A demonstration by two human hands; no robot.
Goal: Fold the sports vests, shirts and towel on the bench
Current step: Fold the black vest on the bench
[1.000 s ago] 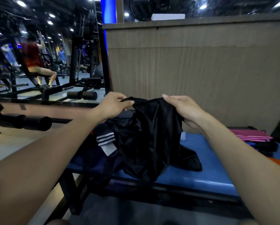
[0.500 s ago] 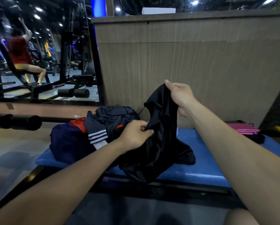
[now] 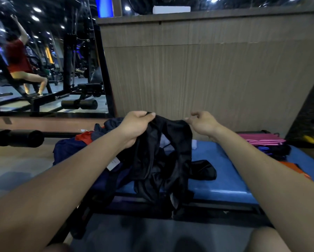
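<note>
No legible text, brand, number or sign is found. A small white label [image 3: 113, 163] sits on the dark clothing below the left hand [image 3: 134, 124], beside that forearm; any print on it is too blurred to read.

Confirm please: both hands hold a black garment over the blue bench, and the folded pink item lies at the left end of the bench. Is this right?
Not quite. The head view shows the pink item at the right end of the bench. The rest holds: left hand and right hand hold the black garment.
</note>
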